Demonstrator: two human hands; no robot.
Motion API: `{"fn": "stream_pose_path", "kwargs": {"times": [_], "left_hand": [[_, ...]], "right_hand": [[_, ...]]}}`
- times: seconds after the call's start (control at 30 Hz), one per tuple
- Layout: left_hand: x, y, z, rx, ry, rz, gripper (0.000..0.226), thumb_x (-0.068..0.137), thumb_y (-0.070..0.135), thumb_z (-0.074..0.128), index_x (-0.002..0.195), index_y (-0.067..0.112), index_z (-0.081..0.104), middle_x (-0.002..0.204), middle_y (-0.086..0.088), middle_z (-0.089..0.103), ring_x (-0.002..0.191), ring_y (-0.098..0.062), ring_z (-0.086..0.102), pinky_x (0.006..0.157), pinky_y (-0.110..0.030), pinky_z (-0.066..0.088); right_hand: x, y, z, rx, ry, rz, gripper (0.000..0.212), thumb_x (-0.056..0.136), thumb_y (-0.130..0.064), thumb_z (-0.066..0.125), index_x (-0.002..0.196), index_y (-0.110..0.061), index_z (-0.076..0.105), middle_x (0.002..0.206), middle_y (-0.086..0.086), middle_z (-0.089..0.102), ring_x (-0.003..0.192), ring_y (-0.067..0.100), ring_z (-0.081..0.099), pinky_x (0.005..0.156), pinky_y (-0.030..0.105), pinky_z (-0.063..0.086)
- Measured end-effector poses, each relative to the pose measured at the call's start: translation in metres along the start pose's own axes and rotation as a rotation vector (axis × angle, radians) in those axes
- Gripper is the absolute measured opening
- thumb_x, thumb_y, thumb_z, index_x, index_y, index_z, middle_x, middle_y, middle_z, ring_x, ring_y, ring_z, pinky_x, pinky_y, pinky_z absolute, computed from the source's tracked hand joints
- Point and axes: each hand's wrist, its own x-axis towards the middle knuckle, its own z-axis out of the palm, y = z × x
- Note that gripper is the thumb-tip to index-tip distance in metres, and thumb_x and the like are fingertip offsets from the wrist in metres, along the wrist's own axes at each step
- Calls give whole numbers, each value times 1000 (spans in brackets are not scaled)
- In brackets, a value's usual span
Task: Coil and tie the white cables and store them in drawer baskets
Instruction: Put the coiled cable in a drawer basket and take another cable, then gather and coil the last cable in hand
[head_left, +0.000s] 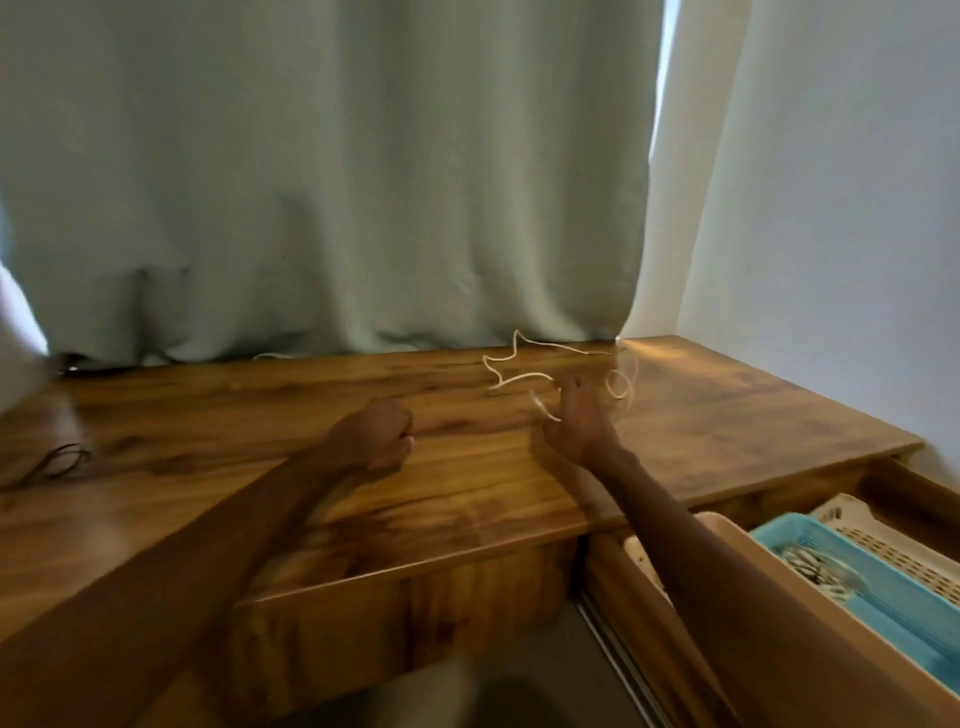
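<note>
A thin white cable (524, 358) lies in loose bends on the wooden desk (260, 415) near the curtain, ending in a small loop at the right. My right hand (579, 421) reaches over it, and a stretch of the cable runs into its fingers on both sides, so it seems to pinch the cable. My left hand (376, 434) hovers over the desk's middle with its fingers curled into a fist and nothing visible inside. At the lower right an open drawer (649, 613) holds a blue basket (893, 618) with coiled cables in it, and a cream basket (883, 545) behind.
A grey-green curtain (337, 182) hangs along the desk's back edge and a white wall (831, 208) closes the right side. A dark cable (52, 462) lies at the desk's left. Another bit of white cable (275, 356) peeks from under the curtain.
</note>
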Motion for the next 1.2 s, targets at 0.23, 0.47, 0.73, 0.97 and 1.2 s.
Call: {"fn": "stream_pose_path", "kwargs": {"times": [0.23,0.47,0.73,0.97,1.2], "left_hand": [[-33,-35,28,-277,225,4,41,98,41,42,123,16,63,124,-2,62,119,-18,51,106,-42,43],[-21,-22,25,-377,416,220,69,94,24,64,155,15,34,155,-3,40,144,-19,35,120,-38,33],[-5,-45,7,-271,578,408,73,89,-2,66,155,6,37,151,-13,52,137,-20,49,113,-35,43],[-4,-101,-7,-224,594,364,32,100,26,54,129,24,68,123,9,70,108,0,61,96,-15,46],[1,-139,4,-315,442,137,16,102,22,59,104,36,68,88,18,71,81,0,65,71,-26,50]], "right_hand": [[44,-18,36,-147,-129,154,31,94,-38,66,104,-9,67,118,20,68,110,37,64,86,42,52],[19,-110,59,-191,-148,-175,27,98,-27,64,122,-15,66,116,8,72,110,29,68,94,41,53],[27,-189,41,660,-519,-16,70,84,0,74,139,-12,33,115,23,68,85,19,67,70,36,60],[66,-175,53,362,-506,-273,72,82,-29,85,143,-18,49,88,-1,76,73,5,67,71,27,54],[86,-180,78,322,-123,-554,11,92,-28,72,99,-24,80,94,-10,78,85,5,68,81,30,55]]}}
